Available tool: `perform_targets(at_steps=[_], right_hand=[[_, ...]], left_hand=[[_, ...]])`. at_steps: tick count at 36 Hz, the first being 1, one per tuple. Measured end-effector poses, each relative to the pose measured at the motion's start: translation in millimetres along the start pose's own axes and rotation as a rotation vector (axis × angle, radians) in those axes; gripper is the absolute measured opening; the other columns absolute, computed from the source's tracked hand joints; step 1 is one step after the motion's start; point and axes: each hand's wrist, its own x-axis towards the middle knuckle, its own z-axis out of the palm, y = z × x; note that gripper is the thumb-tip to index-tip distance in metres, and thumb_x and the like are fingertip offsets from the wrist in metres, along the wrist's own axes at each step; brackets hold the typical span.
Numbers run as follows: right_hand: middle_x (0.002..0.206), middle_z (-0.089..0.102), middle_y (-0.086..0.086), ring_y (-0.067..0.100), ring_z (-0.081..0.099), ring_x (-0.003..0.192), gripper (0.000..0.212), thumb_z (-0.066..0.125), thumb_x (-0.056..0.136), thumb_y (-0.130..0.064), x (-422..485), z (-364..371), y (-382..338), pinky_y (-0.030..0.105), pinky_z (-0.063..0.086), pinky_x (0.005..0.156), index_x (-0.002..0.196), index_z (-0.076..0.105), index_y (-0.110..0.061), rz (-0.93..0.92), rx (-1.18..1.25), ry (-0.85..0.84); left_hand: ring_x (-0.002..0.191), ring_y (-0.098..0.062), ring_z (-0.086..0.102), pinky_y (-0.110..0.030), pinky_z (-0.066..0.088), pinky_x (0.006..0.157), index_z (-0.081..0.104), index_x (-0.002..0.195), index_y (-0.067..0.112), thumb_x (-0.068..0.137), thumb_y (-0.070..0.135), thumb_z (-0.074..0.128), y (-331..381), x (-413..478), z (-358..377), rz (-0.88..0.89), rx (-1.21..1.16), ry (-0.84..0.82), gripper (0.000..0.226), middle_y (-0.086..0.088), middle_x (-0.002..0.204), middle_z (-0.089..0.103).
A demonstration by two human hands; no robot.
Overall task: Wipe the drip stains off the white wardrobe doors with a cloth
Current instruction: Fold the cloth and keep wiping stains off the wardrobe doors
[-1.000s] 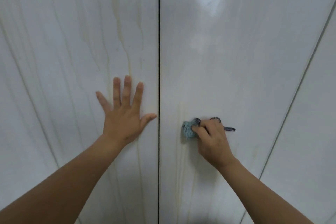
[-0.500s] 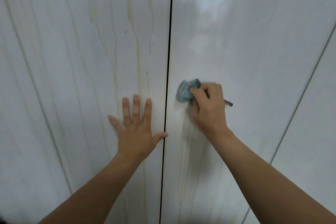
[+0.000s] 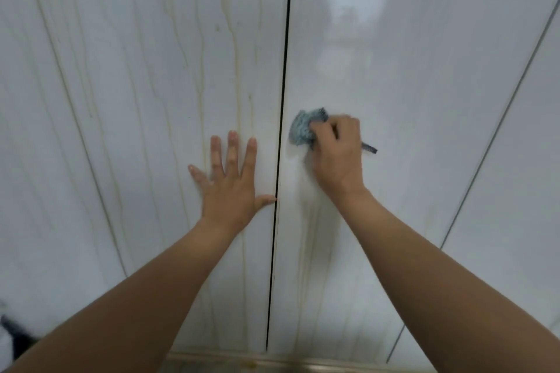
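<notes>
As our right hand presses the blue-grey cloth against the right door, just beside the dark gap between the doors, its grip is clamped round the bunched fabric, and a loose end trails out to the right. Our left hand lies flat on the left door, grip apart, fingers spread, thumb tip at the gap. We judge the job less than half done. The right door looks mostly clean above the cloth, with faint streaks below it, while yellowish drip stains run down the left door, apparently untouched.
</notes>
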Motion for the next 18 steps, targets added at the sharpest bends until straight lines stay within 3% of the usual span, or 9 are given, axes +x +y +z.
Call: perform_targets(at_steps=[5,9,11,15,18], right_hand=[[0.089,0.057,0.016,0.030,0.051,0.077,0.013,0.055,0.096,0.001,-77,4,8,0.045,0.046,0.070,0.094,0.066,-0.006,-0.485,-0.035,-0.376],[0.089,0.058,0.013,0.027,0.049,0.077,0.017,0.052,0.098,-0.001,-69,0,15,0.042,0.045,0.066,0.090,0.064,-0.009,-0.719,-0.037,-0.462],[0.087,0.057,0.015,0.028,0.048,0.076,0.014,0.058,0.092,0.004,-45,-1,13,0.043,0.045,0.067,0.088,0.066,-0.006,-0.602,-0.039,-0.363],[0.083,0.056,0.016,0.032,0.049,0.073,0.022,0.059,0.080,0.014,-7,-4,8,0.043,0.045,0.068,0.089,0.071,-0.001,-0.197,-0.001,-0.102],[0.084,0.054,0.015,0.030,0.049,0.076,0.019,0.064,0.082,0.013,-29,-2,10,0.043,0.045,0.069,0.091,0.069,-0.003,-0.265,-0.032,-0.145]], left_hand=[[0.147,-0.039,-0.039,-0.087,0.015,0.106,-0.038,0.153,0.026,0.075,0.085,0.056,3,2,-4,-0.034,0.001,-0.080,0.136,-0.009,0.159,-0.045],[0.149,-0.041,-0.034,-0.088,0.015,0.104,-0.034,0.155,0.025,0.072,0.086,0.056,2,3,-2,-0.035,-0.004,-0.070,0.137,-0.009,0.161,-0.043],[0.150,-0.041,-0.033,-0.088,0.014,0.103,-0.033,0.156,0.025,0.070,0.087,0.052,2,3,-2,-0.026,-0.023,-0.066,0.136,-0.010,0.162,-0.041],[0.149,-0.041,-0.036,-0.088,0.013,0.105,-0.038,0.152,0.027,0.069,0.088,0.051,3,3,-2,-0.027,-0.041,-0.080,0.136,-0.009,0.160,-0.043],[0.148,-0.041,-0.037,-0.087,0.014,0.106,-0.039,0.152,0.026,0.070,0.087,0.054,4,2,-4,-0.036,-0.033,-0.078,0.138,-0.009,0.159,-0.045]])
